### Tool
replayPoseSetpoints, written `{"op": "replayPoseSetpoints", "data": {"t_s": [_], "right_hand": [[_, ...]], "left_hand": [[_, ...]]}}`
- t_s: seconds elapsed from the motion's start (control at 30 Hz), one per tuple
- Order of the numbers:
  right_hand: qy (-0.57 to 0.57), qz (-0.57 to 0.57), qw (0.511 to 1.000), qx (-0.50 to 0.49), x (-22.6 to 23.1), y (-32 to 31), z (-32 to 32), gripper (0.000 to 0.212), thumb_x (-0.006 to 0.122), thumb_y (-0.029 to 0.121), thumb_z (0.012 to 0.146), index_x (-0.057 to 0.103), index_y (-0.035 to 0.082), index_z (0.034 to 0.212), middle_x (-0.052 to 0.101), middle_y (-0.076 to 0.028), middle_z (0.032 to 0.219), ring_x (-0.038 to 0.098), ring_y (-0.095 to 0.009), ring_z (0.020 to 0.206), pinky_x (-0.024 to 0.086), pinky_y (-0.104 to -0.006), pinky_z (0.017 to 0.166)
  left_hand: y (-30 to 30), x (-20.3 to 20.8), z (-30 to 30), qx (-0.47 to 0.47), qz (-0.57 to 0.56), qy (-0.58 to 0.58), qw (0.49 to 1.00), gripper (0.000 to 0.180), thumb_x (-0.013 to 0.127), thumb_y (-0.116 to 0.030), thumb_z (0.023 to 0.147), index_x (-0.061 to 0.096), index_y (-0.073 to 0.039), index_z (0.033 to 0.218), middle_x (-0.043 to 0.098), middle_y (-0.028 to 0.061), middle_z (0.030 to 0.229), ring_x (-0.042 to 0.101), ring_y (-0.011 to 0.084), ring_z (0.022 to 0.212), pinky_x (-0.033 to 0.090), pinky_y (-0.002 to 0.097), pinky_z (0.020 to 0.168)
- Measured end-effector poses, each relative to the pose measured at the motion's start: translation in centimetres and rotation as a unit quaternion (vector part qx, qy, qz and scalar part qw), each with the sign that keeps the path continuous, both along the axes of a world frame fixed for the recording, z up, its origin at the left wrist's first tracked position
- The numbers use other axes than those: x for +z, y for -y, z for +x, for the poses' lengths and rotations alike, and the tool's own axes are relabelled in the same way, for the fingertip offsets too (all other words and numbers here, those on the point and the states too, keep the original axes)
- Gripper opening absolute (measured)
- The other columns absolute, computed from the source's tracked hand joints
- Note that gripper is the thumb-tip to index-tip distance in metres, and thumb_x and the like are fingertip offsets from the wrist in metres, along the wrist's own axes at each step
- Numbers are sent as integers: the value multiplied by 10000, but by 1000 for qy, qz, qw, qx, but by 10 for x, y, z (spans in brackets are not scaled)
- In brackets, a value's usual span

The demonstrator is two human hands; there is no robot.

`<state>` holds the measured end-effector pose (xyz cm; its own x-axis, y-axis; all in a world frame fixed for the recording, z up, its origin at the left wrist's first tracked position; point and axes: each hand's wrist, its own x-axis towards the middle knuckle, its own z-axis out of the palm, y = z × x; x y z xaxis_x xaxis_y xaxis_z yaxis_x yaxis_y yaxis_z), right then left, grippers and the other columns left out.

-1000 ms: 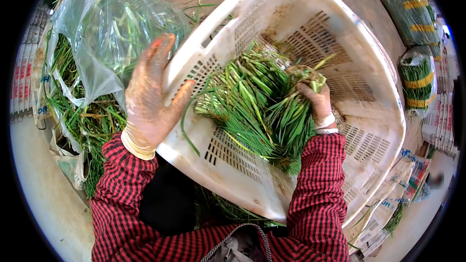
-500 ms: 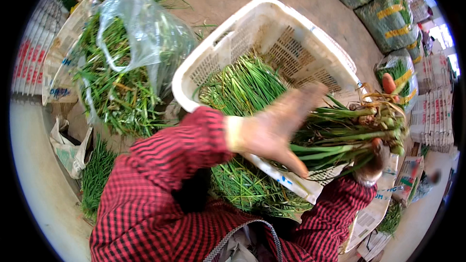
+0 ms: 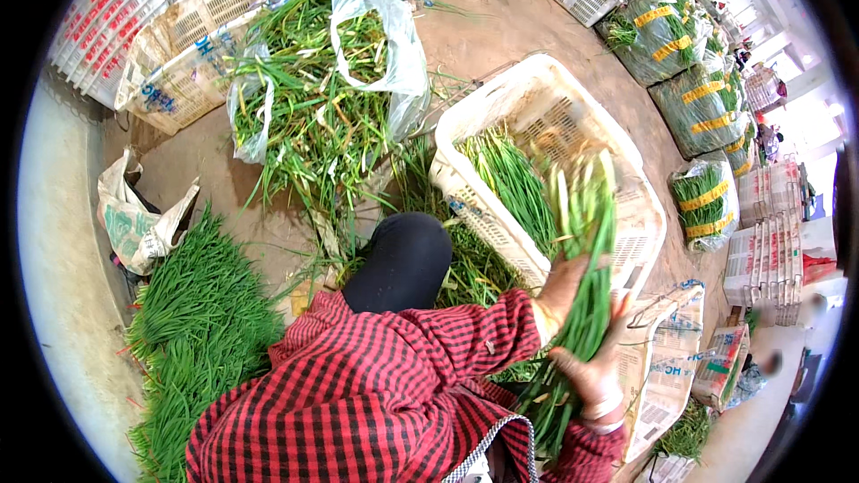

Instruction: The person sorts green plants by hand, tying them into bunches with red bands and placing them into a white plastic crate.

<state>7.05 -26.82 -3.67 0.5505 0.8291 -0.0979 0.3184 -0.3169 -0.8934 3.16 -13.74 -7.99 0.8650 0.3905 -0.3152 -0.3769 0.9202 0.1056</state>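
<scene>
My left hand (image 3: 562, 291) and my right hand (image 3: 598, 377) both hold one bunch of long green chives (image 3: 586, 277), left hand farther up, right hand nearer me. The pale stem ends point away from me, blurred by motion, over the near side of a white plastic basket (image 3: 646, 170). The leaves hang down toward my lap. My right thumb and fingers lie on either side of the bunch; the left fingers are partly hidden behind it. More chives (image 3: 514, 183) lie inside the basket.
Left of the basket stands a clear plastic bag (image 3: 407, 63) heaped with loose trimmings (image 3: 309, 107). Chives in a dense pile (image 3: 201, 295) lie at my left, near a crumpled white bag (image 3: 134, 215). Wrapped bundles (image 3: 702, 107) and stacked crates (image 3: 765, 259) line the right side.
My left hand, stretched out open over the basket before, now grips the bunch. The bunch has swung from lying sideways to pointing away from me. The whole view has shifted, showing more floor at left.
</scene>
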Motion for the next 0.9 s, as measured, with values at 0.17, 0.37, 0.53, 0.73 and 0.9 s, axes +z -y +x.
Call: {"op": "replayPoseSetpoints", "data": {"t_s": [0.17,0.37,0.53,0.73,0.9], "right_hand": [[-272,-218,929,-127,-34,116,-37,855,780,30,666,307,42,1379,519,-90,1216,511,-203,1075,416,-337,950],[-244,-501,827,-67,71,87,25,582,774,18,673,534,11,1202,652,-62,1000,616,-167,878,510,-315,804],[-156,-657,720,163,24,26,66,791,795,387,697,456,-11,1290,616,-138,1138,592,-202,992,470,-309,889],[-114,-692,697,149,-2,-42,72,934,751,607,642,471,-6,1289,592,-156,1186,554,-248,1074,430,-346,925],[-301,-690,655,66,33,-27,60,792,751,522,709,497,30,1276,603,-95,1167,549,-196,1041,419,-327,935]], "left_hand": [[88,-75,-34,-190,-131,-32,972,294,665,-336,763,603,-72,879,604,58,699,605,205,604,532,317,583],[162,-80,-62,-325,-200,206,901,274,609,-138,871,577,-19,1116,649,82,1060,632,201,929,506,330,869],[176,-83,-65,-337,-270,264,863,376,669,-369,832,587,-153,1129,618,-7,1125,585,152,1029,467,336,897],[144,-80,-33,-373,-204,197,883,328,630,-369,871,577,-180,1134,627,-36,1067,586,114,973,486,315,809],[159,-48,-36,-449,-75,197,868,366,675,-354,831,603,-150,1126,634,-27,1055,594,127,966,491,305,790]]}}
